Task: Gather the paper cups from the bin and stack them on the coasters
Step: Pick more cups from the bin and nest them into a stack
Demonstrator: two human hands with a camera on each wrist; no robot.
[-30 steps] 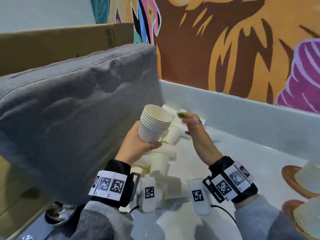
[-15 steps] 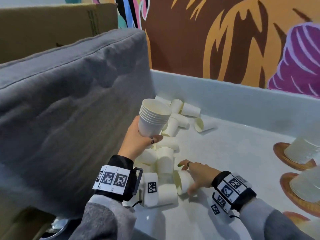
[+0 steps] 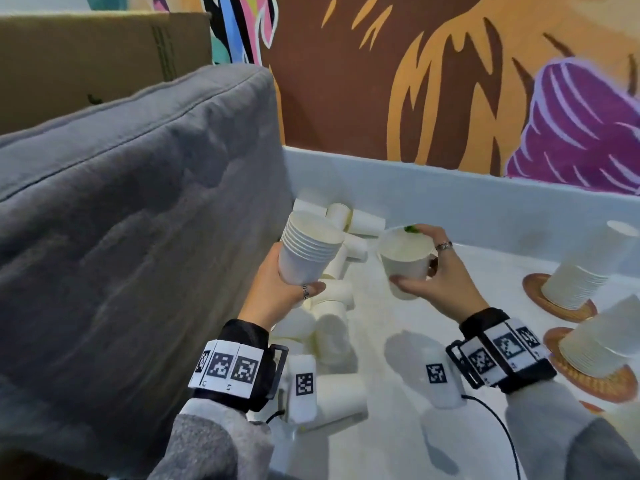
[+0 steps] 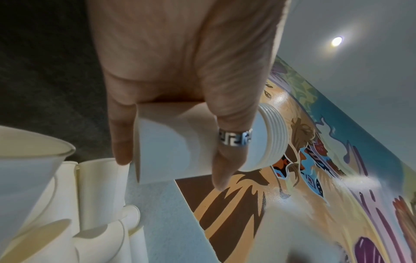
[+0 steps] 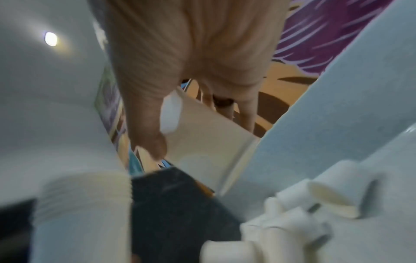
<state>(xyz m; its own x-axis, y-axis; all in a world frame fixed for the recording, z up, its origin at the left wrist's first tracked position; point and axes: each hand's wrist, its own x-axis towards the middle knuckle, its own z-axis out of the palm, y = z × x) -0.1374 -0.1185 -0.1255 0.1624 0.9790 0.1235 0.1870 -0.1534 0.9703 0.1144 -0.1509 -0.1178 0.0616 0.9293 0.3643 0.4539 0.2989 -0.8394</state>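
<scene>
My left hand (image 3: 287, 289) grips a nested stack of white paper cups (image 3: 309, 251), mouth up, above the loose cups (image 3: 332, 327) lying in the white bin (image 3: 450, 199). In the left wrist view the stack of cups (image 4: 202, 142) lies between thumb and fingers. To its right my right hand (image 3: 433, 271) holds a single paper cup (image 3: 405, 258) upright, about level with the stack and a short gap from it. The right wrist view shows that single cup (image 5: 202, 142), blurred. Two woven coasters (image 3: 540, 303) at the right carry upside-down cup stacks (image 3: 585, 268).
A grey cushion (image 3: 138, 220) stands along the bin's left side, with a cardboard box (image 3: 86, 57) behind it. A painted wall (image 3: 450, 81) rises behind the bin's far rim. More loose cups (image 3: 349, 220) lie in the far left corner.
My right hand picked one cup off the bin floor and raised it up beside the stack. The left hand kept hold of the stack, almost still.
</scene>
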